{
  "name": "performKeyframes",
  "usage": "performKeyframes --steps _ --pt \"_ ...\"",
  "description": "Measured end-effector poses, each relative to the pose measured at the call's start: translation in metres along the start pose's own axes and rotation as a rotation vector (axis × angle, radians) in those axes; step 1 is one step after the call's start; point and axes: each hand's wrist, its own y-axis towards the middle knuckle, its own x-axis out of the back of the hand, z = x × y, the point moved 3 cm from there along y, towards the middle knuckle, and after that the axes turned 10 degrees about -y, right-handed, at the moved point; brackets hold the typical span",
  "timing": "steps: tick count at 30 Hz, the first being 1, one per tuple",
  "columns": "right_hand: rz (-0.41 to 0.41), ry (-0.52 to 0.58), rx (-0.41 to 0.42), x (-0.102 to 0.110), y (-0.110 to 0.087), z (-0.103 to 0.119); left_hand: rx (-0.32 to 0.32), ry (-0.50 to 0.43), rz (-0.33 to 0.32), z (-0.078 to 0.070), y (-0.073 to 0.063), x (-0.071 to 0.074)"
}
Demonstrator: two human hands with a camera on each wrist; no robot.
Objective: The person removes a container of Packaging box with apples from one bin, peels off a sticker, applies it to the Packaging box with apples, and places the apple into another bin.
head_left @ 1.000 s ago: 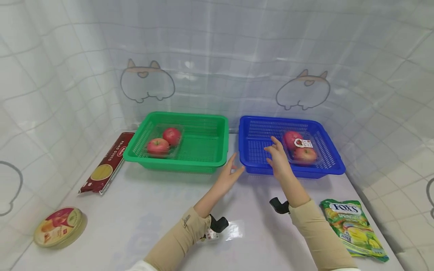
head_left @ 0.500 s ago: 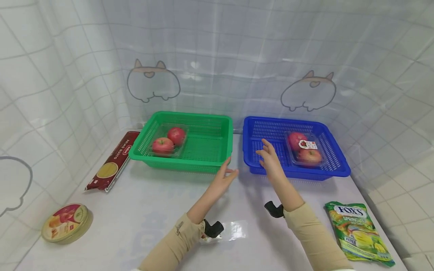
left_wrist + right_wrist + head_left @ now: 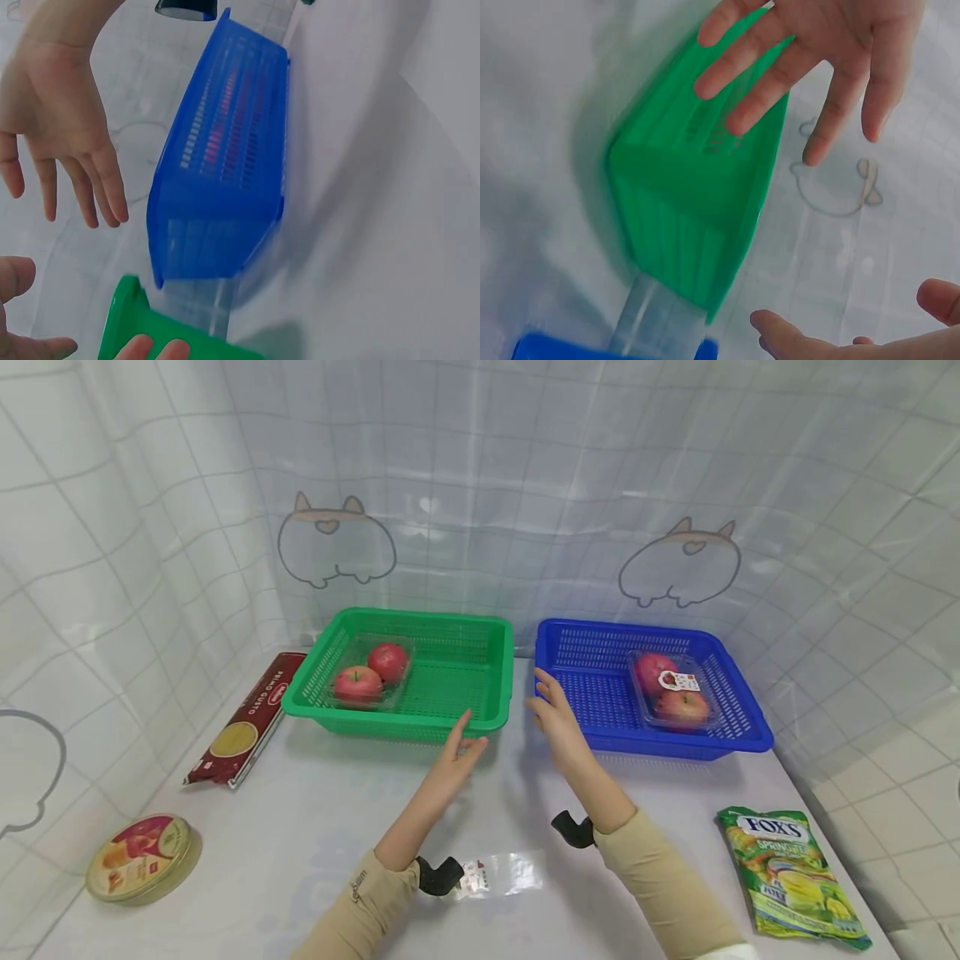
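Observation:
My left hand holds nothing, its fingers spread; in the head view its fingertips overlap the front rim of the green basket. Near the left front corner of the blue basket is my right hand, also holding nothing, fingers extended. A clear pack of red apples lies in the left part of the green basket. Another pack of apples, with a white label, sits in the right part of the blue one. Both wrist views show the two hands with fingers apart and nothing between them.
At the left lie a dark red pasta packet and a round tin. A green FOX'S candy bag is at the right. A clear packet lies between the forearms. A patterned curtain hangs behind the baskets.
Both hands have moved left. The right has come from over the blue basket to its left corner, the left from the gap to the green basket's front. Baskets and packs stay put.

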Motion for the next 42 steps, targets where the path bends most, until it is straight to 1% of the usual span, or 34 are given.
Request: performKeyframes --steps 3,4,7,9,10,11,14,19,22,26,28,31,34,36,39,42 --pt "0.023 0.012 0.026 -0.012 0.000 0.002 0.005 -0.009 -0.022 0.002 -0.003 0.010" --pt "0.022 0.019 0.031 -0.016 0.000 0.002 0.001 -0.015 -0.030 -0.003 -0.006 0.012" --pt "0.027 0.015 0.047 -0.027 0.001 0.003 -0.002 -0.015 -0.055 -0.004 -0.006 0.019" --pt "0.024 0.011 0.042 -0.035 0.003 0.004 0.010 -0.017 -0.070 -0.004 -0.007 0.024" --pt "0.026 0.008 0.040 -0.040 0.004 0.005 0.011 -0.013 -0.075 -0.003 -0.006 0.027" --pt "0.035 0.001 0.040 -0.044 0.005 0.005 0.016 -0.009 -0.086 0.001 -0.004 0.031" --pt "0.058 -0.010 0.043 -0.060 0.011 0.009 0.027 -0.013 -0.111 0.003 -0.005 0.042" --pt "0.104 -0.053 0.099 -0.086 0.024 0.017 0.035 -0.031 -0.152 0.005 -0.006 0.063" --pt "0.105 -0.072 0.120 -0.098 0.031 0.019 0.030 -0.036 -0.169 0.005 -0.008 0.074" --pt "0.100 -0.102 0.120 -0.112 0.042 0.016 0.025 -0.039 -0.200 0.005 -0.013 0.089" --pt "0.101 -0.122 0.117 -0.119 0.047 0.013 0.026 -0.043 -0.223 0.004 -0.016 0.099" --pt "0.108 -0.153 0.113 -0.132 0.054 0.012 0.038 -0.015 -0.281 0.004 -0.019 0.119" --pt "0.122 -0.190 0.105 -0.143 0.062 0.012 0.037 0.050 -0.374 0.003 -0.022 0.139" --pt "0.128 -0.218 0.098 -0.149 0.066 0.014 0.028 0.091 -0.449 0.003 -0.022 0.152" --pt "0.134 -0.265 0.091 -0.156 0.073 0.015 0.016 0.099 -0.537 0.004 -0.020 0.166" --pt "0.149 -0.291 0.076 -0.163 0.081 0.015 0.027 0.085 -0.594 0.006 -0.016 0.176"
